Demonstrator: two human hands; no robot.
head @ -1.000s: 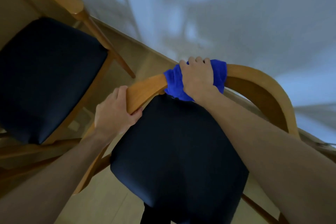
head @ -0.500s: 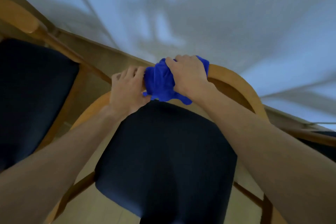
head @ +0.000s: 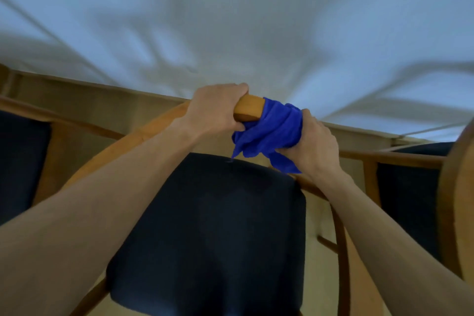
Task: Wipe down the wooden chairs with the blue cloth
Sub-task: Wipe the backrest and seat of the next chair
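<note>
Blue cloth (head: 272, 131): bunched and wrapped round the curved top rail of the middle wooden chair (head: 250, 108); loose corners hanging down toward the seat.
Right hand (head: 316, 147): fingers curled round the cloth and the rail beneath it, gripping both from the near side.
Left hand (head: 215, 110): clamped on bare rail just beside the cloth, fingers over the top, thumb below, touching the cloth's edge.
Rail: honey-coloured wood, arching down to the left under the left forearm; a short bare stretch visible between hand and cloth.
Seat (head: 218, 233): dark padded cushion, directly below both forearms.
Neighbouring chairs: one dark seat at far left (head: 20, 161); another at far right (head: 410, 200), with a wooden rail (head: 459, 200) close to the lens.
Table (head: 230, 20): pale cloth-covered top beyond the rail, creased, blurred; wooden edge beneath.
</note>
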